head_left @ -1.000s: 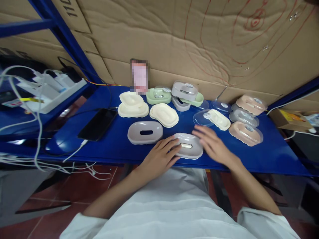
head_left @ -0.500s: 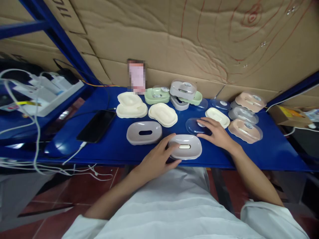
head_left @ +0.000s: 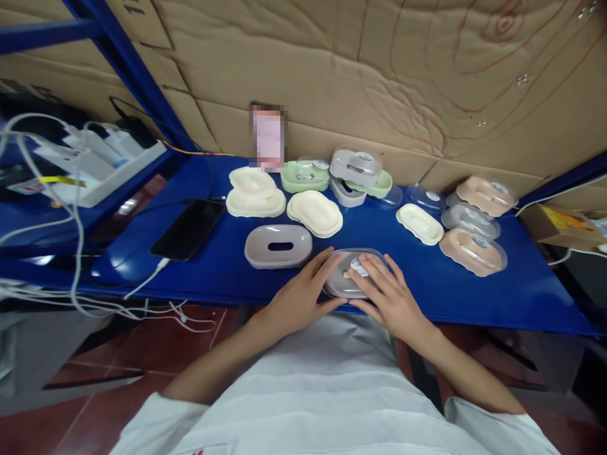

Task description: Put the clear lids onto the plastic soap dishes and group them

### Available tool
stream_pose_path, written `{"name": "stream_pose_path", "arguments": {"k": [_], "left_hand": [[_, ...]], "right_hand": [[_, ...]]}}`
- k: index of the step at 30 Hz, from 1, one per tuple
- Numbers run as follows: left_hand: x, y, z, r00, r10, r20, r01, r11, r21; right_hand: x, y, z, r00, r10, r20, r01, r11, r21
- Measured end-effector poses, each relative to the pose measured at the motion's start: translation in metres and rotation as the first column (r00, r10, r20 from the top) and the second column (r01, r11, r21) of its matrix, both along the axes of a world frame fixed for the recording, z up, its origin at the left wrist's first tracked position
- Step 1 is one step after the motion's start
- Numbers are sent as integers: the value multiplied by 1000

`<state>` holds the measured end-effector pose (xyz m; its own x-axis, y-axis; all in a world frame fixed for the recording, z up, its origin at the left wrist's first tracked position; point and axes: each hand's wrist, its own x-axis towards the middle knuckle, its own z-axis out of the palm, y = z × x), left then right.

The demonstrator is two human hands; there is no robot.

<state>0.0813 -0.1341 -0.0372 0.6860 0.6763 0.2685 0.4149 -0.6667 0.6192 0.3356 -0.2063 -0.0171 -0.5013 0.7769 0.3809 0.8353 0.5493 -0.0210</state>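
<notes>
Lid (head_left: 345, 262) now nearer, under right fingers (head_left: 378, 278)

Lid (head_left: 359, 267) on dish (head_left: 337, 285), second dish (head_left: 279, 258) leftward, phone (head_left: 188, 229) farther left

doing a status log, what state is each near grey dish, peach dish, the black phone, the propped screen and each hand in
Grey dish at the hands: clear lid over it, full seating unclear
Left grey dish: uncovered
Both peach dishes: clear lids over them
Black phone: flat, screen dark
Propped screen: upright, lit
Left hand: fingers spread, at the dish's left side
Right hand: fingers spread over the lid
</notes>
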Motion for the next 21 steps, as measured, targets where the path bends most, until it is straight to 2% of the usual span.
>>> {"name": "stream_pose_path", "arguments": {"k": [4, 8, 15, 18, 21], "left_hand": [[0, 0, -1, 1000, 13, 19, -13, 1000, -5], [1, 1, 2, 999, -1, 40, 1, 1000, -5], [0, 4, 2, 999, -13, 30, 14, 999, -34], [0, 4, -1, 1000, -20, 22, 21, 999, -38], [-1, 4, 0, 1000, -13, 0, 13, 999, -37]], "right_hand": [[-7, -7, 2, 996, -44, 73, 41, 998, 37], [-4, -3, 7, 998, -33, 53, 28, 995, 91], [16, 4, 2, 1000, 9, -4, -9, 1000, -26], [17, 6, 1, 996, 37, -82, -43, 997, -68], [21, 9, 9, 987, 87, -132, -93, 995, -38]]}}
